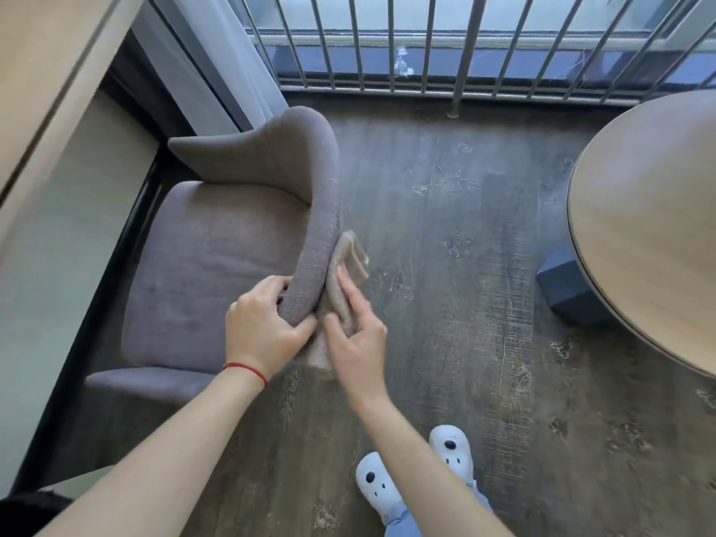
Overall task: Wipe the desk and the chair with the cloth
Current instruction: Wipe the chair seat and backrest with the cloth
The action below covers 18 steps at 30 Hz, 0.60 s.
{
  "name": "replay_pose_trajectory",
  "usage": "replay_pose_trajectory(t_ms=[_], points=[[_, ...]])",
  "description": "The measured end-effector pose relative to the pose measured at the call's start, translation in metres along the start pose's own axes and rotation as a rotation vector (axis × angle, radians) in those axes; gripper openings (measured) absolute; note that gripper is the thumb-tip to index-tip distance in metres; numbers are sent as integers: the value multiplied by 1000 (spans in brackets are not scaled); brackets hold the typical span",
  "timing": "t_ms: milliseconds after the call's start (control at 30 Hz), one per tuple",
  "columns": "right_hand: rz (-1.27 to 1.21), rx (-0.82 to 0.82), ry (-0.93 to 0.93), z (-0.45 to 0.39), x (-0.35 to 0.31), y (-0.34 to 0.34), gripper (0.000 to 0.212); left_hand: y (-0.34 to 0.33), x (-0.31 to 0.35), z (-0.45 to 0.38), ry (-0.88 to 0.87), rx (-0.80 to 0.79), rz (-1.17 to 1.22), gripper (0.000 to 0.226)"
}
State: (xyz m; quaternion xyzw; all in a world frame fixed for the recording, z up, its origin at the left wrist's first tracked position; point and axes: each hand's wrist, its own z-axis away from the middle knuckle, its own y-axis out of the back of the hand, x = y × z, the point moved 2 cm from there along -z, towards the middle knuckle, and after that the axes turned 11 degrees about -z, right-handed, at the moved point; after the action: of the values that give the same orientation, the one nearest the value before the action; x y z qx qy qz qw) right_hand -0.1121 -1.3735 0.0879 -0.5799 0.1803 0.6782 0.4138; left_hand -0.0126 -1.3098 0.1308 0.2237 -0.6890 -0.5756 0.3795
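The right hand (358, 339) lies flat, fingers stretched out, pressing a beige cloth (345, 281) against the outer side of a grey chair's curved backrest. The cloth is folded and slightly blurred, its upper end sticking out past the fingertips and its lower end hanging below the palm. The left hand (263, 327) is clamped on the near end of the same backrest, fingers curled over its inner side and thumb touching the cloth's edge. A thin red string (248, 369) circles the left wrist. The chair (217, 246), upholstered in grey fabric, stands on a dark wood-grain floor (465, 265) beside a pale curtain (217, 60). To the right, well apart from the chair, is the round wooden surface (651, 226), with a blue box (561, 288) on the floor under its edge. White slippers (451, 451) show at the bottom. A metal railing (426, 44) runs along the top.
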Motion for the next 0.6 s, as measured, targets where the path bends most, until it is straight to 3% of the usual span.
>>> replay_pose_trajectory(t_ms=[100,200,267,433,500,600], points=[[33,14,-42,11,10,11,60,1,2,1,-2,3,-18,50],[-25,88,63,0,1,17,62,1,3,0,-5,8,-27,51],[-50,53,99,-5,-5,4,61,1,2,-1,-6,3,-22,50],[54,95,3,-21,-9,9,55,1,3,0,-5,24,-43,48],[37,150,67,-25,-16,13,54,1,2,2,-5,31,-51,45],[29,80,155,-15,-16,-6,60,-1,0,1,-12,30,-31,43]])
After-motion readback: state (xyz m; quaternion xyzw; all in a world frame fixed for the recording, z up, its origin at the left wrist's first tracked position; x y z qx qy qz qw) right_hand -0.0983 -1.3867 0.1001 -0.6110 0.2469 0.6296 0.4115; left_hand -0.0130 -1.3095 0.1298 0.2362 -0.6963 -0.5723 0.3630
